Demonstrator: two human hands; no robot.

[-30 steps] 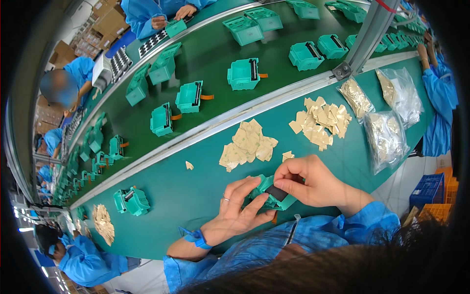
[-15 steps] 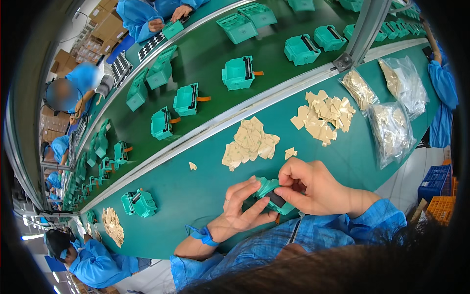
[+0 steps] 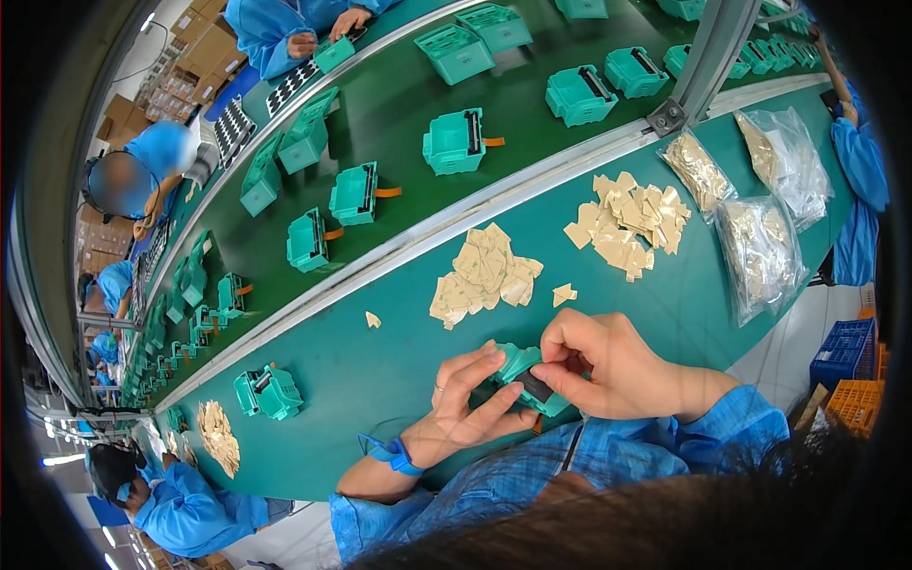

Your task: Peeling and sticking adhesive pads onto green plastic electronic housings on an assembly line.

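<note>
A small green plastic housing (image 3: 518,359) with a black part on it is tilted in front of my chest. My left hand (image 3: 465,404), with a blue band at its wrist, wraps its fingers round the housing from the left. Over the right side of the housing, my right hand (image 3: 617,369) is closed in a pinch, thumb against the black part; whatever lies between its fingertips is hidden. Beyond my hands lie a heap of beige adhesive pieces (image 3: 484,271) and a small loose bit (image 3: 564,294).
A second beige heap (image 3: 629,223) and clear bags (image 3: 758,255) of such pieces lie to the right. Another green housing (image 3: 269,391) stands at left. A metal rail (image 3: 418,239) borders the belt (image 3: 399,123), which carries several housings. Co-workers in blue sit around.
The housings on the belt have shifted slightly to the left. Both my hands and the housing in them look the same.
</note>
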